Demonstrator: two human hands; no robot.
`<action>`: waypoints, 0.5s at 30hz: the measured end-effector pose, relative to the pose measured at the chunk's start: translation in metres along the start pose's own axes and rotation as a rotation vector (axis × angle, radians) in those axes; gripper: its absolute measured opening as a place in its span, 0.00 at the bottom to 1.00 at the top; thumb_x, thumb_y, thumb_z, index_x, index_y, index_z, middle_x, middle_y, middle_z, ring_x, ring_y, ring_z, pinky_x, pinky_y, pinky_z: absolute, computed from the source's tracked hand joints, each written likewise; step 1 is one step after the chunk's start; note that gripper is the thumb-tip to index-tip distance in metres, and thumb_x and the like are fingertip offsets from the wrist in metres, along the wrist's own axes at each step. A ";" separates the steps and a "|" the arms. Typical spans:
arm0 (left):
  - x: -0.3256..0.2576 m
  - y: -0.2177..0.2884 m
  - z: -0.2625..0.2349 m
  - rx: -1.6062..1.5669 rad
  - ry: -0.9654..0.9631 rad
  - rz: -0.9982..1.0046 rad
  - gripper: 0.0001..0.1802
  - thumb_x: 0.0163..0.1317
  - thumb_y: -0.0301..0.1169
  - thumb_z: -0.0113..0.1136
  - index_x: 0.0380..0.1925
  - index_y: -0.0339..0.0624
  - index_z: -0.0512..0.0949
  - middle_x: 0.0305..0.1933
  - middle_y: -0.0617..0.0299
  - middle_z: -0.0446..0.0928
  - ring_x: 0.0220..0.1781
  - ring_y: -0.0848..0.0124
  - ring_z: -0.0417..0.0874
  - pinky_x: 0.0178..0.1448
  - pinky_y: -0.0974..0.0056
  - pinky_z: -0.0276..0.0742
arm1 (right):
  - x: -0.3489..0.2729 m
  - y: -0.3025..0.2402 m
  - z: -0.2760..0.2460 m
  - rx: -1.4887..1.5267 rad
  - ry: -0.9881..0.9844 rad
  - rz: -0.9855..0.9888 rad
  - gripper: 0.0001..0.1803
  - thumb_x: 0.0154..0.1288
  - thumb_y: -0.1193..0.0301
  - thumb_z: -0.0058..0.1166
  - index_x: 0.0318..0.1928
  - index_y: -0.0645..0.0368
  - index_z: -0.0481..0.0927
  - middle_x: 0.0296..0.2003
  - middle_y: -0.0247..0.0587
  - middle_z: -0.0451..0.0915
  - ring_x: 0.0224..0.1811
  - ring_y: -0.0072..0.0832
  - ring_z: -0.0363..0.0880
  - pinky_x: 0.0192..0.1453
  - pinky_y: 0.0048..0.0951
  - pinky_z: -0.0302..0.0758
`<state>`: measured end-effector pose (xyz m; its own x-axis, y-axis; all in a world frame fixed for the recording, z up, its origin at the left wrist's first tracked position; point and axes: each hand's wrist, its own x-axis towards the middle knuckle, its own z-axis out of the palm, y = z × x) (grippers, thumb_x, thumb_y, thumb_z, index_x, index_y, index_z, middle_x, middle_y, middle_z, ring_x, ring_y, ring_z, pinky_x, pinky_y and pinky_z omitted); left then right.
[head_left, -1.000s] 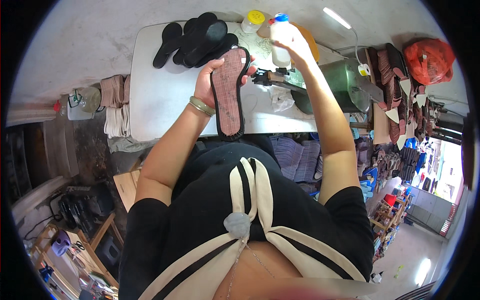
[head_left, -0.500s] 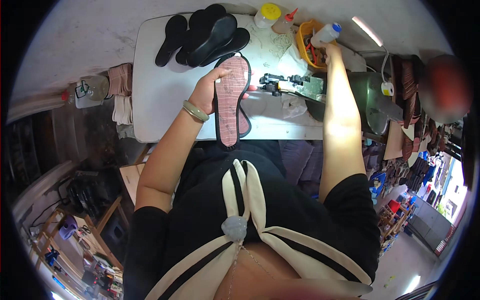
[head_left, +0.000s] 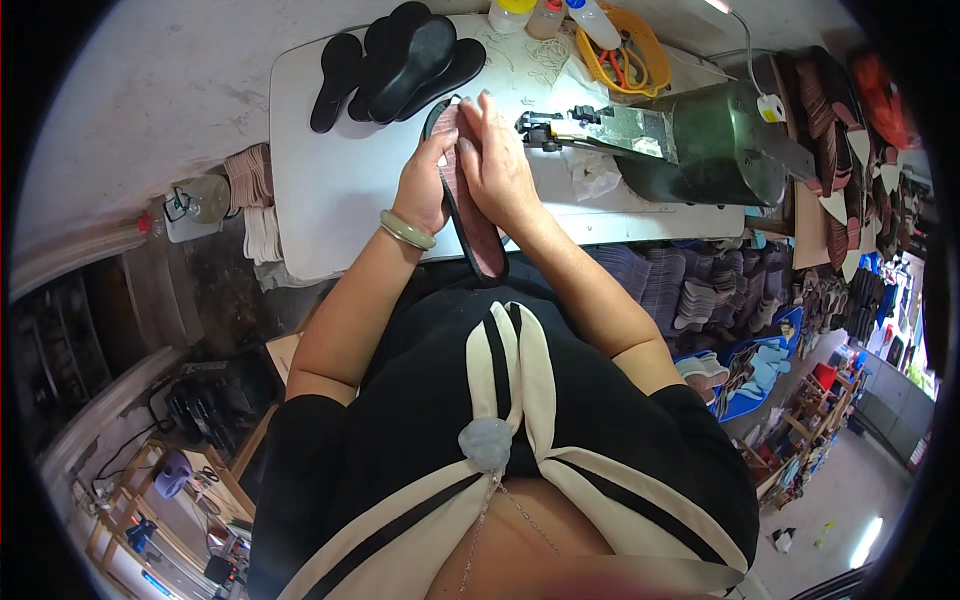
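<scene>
The left hand [head_left: 422, 188] grips a black-edged, pinkish striped fabric insole [head_left: 466, 207] (partly past the white surface [head_left: 335, 205]); the right hand [head_left: 502, 180], fingers extended, lies along it.

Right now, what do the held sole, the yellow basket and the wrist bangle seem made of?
Sole: probably matte fabric on its pink face, which shows fine streaks. Yellow basket: likely smooth plastic, given its even colour and moulded rim. Bangle: perhaps stone or glass, from its smooth greenish shine.

Passable: white tabletop [head_left: 330, 190], left of centre. Blocked: upper middle by pink insole [head_left: 483, 240], black soles [head_left: 412, 62] above left; green machine [head_left: 712, 140] right of centre, yellow basket [head_left: 655, 68] beyond
</scene>
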<state>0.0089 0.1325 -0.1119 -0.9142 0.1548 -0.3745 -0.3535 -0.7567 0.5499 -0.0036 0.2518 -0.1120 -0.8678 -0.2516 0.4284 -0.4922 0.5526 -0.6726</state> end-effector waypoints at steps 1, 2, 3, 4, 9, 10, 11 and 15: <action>-0.002 -0.002 0.001 0.005 -0.001 -0.002 0.22 0.66 0.33 0.45 0.58 0.35 0.68 0.57 0.56 0.72 0.60 0.67 0.73 0.65 0.63 0.65 | -0.003 -0.002 0.001 -0.012 -0.009 -0.016 0.32 0.64 0.77 0.47 0.66 0.71 0.53 0.56 0.53 0.74 0.59 0.48 0.69 0.65 0.41 0.62; -0.007 -0.002 0.005 0.014 -0.013 0.032 0.23 0.67 0.32 0.44 0.60 0.35 0.66 0.60 0.56 0.70 0.62 0.67 0.70 0.67 0.63 0.63 | -0.003 -0.007 -0.003 -0.119 -0.017 -0.093 0.32 0.64 0.77 0.46 0.66 0.71 0.52 0.55 0.54 0.74 0.59 0.48 0.69 0.64 0.41 0.63; -0.011 -0.003 0.006 0.021 -0.024 0.068 0.23 0.67 0.32 0.42 0.61 0.35 0.64 0.63 0.56 0.68 0.65 0.67 0.68 0.69 0.63 0.61 | -0.006 -0.009 -0.001 -0.117 -0.015 -0.089 0.32 0.64 0.77 0.46 0.66 0.71 0.52 0.55 0.54 0.74 0.59 0.48 0.69 0.64 0.41 0.63; -0.012 -0.005 0.002 0.017 -0.041 0.094 0.24 0.68 0.32 0.41 0.63 0.35 0.62 0.65 0.56 0.65 0.67 0.66 0.66 0.71 0.63 0.58 | -0.009 -0.011 0.002 -0.039 -0.038 0.000 0.32 0.64 0.75 0.46 0.66 0.73 0.52 0.56 0.55 0.72 0.61 0.47 0.68 0.67 0.44 0.59; -0.027 -0.001 0.004 0.040 -0.043 0.080 0.26 0.67 0.31 0.39 0.64 0.34 0.60 0.66 0.55 0.64 0.68 0.66 0.64 0.71 0.63 0.57 | -0.015 -0.018 0.008 -0.031 -0.070 0.056 0.32 0.64 0.72 0.44 0.65 0.74 0.53 0.57 0.54 0.71 0.64 0.45 0.66 0.68 0.47 0.57; -0.028 -0.001 0.003 0.073 -0.041 0.101 0.26 0.67 0.31 0.39 0.64 0.34 0.60 0.66 0.55 0.64 0.68 0.66 0.64 0.71 0.63 0.57 | -0.015 -0.020 0.008 -0.029 -0.072 0.057 0.32 0.64 0.72 0.44 0.65 0.74 0.53 0.57 0.54 0.71 0.64 0.45 0.66 0.68 0.47 0.57; -0.032 0.000 0.005 0.074 -0.038 0.099 0.26 0.67 0.31 0.39 0.64 0.34 0.60 0.66 0.55 0.64 0.68 0.66 0.64 0.71 0.63 0.57 | -0.014 -0.023 0.007 -0.085 -0.062 0.013 0.32 0.64 0.71 0.44 0.65 0.74 0.54 0.57 0.53 0.72 0.64 0.45 0.66 0.68 0.47 0.57; -0.040 0.000 0.007 0.059 0.001 0.096 0.25 0.68 0.32 0.39 0.64 0.35 0.61 0.65 0.56 0.65 0.67 0.66 0.65 0.70 0.64 0.58 | -0.020 -0.024 0.010 -0.082 -0.065 0.034 0.32 0.63 0.71 0.44 0.65 0.74 0.54 0.56 0.52 0.73 0.64 0.44 0.66 0.68 0.47 0.56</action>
<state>0.0437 0.1310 -0.0916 -0.9442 0.0825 -0.3188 -0.2751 -0.7295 0.6262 0.0249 0.2358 -0.1103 -0.8876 -0.2814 0.3646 -0.4579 0.6238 -0.6334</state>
